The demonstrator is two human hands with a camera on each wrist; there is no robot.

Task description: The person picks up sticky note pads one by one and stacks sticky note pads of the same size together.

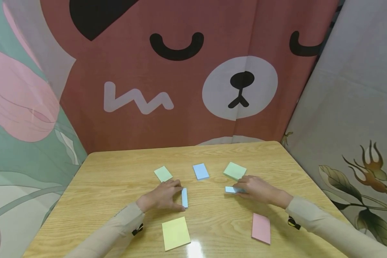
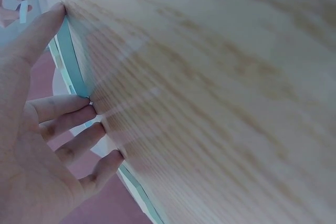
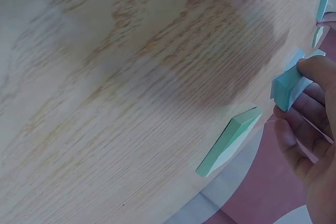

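Left hand [image 1: 162, 196], one: thumb and fingertip pinch opposite ends of one light-blue pad [image 1: 185, 198] on the wooden table [image 1: 216, 218]. Right hand [image 1: 259, 190], one: thumb and fingers clamp a second light-blue pad [image 1: 230, 190]. Beyond the hands: green pads, two, left one [image 1: 163, 174] and right one [image 1: 234, 171]; blue pad [image 1: 201, 171], one, between them. Nearer the person: yellow pad [image 1: 176, 233], one; pink pad [image 1: 261, 228], one.

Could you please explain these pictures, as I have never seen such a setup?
No machine here: just a person's left hand and right hand. The wide view is from a head camera, the others from each wrist. On the wooden table lie a square yellow paper pad, a rectangular pink pad, a rectangular blue pad, a pale-green pad to its left and another pale-green pad to its right. The left hand grips a light-blue paper pad; the right hand pinches another light-blue pad.
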